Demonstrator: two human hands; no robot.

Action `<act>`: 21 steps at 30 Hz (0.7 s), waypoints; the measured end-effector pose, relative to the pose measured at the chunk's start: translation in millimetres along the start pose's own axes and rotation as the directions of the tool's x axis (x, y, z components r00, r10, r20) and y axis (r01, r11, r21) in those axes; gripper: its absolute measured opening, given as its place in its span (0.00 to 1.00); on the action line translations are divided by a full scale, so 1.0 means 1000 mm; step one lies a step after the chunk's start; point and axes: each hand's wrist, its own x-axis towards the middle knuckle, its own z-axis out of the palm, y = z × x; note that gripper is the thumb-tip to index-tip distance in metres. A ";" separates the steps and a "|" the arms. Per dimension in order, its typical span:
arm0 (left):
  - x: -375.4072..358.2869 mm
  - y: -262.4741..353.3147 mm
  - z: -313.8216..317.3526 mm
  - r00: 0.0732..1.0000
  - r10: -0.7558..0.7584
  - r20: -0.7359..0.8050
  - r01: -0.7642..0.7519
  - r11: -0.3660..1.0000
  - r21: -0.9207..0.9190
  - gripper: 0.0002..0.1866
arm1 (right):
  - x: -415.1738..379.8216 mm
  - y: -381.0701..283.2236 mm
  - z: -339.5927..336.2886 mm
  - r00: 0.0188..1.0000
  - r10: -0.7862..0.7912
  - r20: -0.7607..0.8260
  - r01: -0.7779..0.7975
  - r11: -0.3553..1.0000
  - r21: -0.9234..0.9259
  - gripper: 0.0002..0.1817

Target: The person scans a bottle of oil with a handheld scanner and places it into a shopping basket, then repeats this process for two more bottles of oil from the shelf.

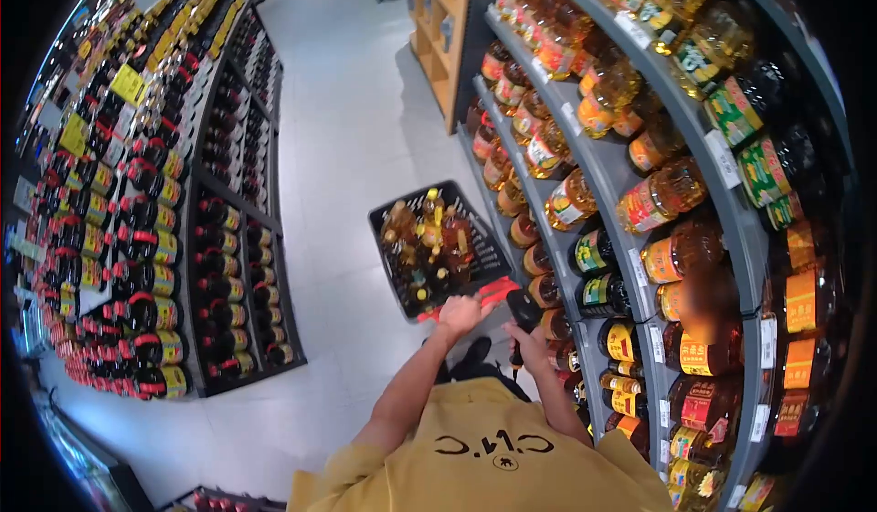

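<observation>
My left hand (pixel 459 315) is closed around the red handle (pixel 494 291) of a black shopping basket (pixel 385 254), which hangs in front of me over the aisle floor. Inside the basket stand several bottles (pixel 431 224) with amber and yellow contents, some dark ones with yellow caps nearest me. Beside the handle, my right hand (pixel 530 340) is wrapped round a black handheld device (pixel 523 309) with a rounded head. Its lower end points down past my fingers, close to the oil shelves on the right.
Tall grey shelves (pixel 610 169) full of oil bottles curve along my right side. To the left stands a dark rack (pixel 239 366) of sauce bottles with red caps. A wooden shelf unit (pixel 438 51) rises farther up the pale tiled floor (pixel 338 83).
</observation>
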 end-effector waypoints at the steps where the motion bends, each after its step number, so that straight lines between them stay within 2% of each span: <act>1: 0.007 -0.010 0.012 0.998 0.042 -0.053 -0.039 0.998 0.046 0.35 | 0.007 -0.002 -0.002 0.999 -0.037 0.010 0.038 0.997 -0.066 0.13; 2: 0.009 -0.013 0.012 0.992 0.057 -0.111 -0.049 0.996 0.073 0.35 | 0.012 -0.001 -0.004 0.998 -0.056 0.018 0.058 0.989 -0.134 0.13; 4: 0.008 -0.007 -0.011 0.997 0.022 -0.080 -0.020 0.999 0.030 0.35 | 0.023 -0.008 0.002 1.000 -0.001 0.030 0.002 1.000 -0.010 0.10; 6: 0.012 -0.011 -0.020 0.996 0.024 -0.083 -0.022 0.999 0.026 0.36 | 0.032 -0.002 -0.005 0.998 0.030 0.058 -0.026 0.998 -0.060 0.11; 8: 0.020 -0.019 -0.021 0.993 0.032 -0.112 -0.030 0.999 0.017 0.36 | 0.052 -0.024 -0.003 0.996 0.017 0.083 -0.010 0.997 -0.078 0.12; 10: 0.027 -0.024 -0.033 0.998 0.016 -0.065 -0.012 0.998 0.068 0.35 | 0.067 -0.036 -0.002 0.995 -0.014 0.099 0.022 0.997 -0.076 0.12; 13: 0.036 -0.036 -0.038 0.995 0.003 -0.098 -0.004 1.000 -0.009 0.35 | 0.088 -0.039 -0.006 0.982 -0.004 0.187 0.013 0.999 -0.049 0.11; 16: 0.046 -0.055 -0.036 0.984 0.049 -0.171 -0.036 0.996 0.078 0.35 | 0.113 -0.046 -0.014 0.963 -0.026 0.270 0.045 0.997 -0.064 0.12; 17: 0.053 -0.059 -0.046 0.985 0.054 -0.164 -0.038 0.994 0.099 0.35 | 0.117 -0.049 -0.016 0.964 -0.042 0.263 0.072 0.992 -0.104 0.12; 21: 0.058 -0.067 -0.066 0.994 0.033 -0.108 -0.021 0.994 0.108 0.35 | 0.125 -0.059 -0.013 0.979 0.045 0.201 -0.020 0.992 -0.122 0.12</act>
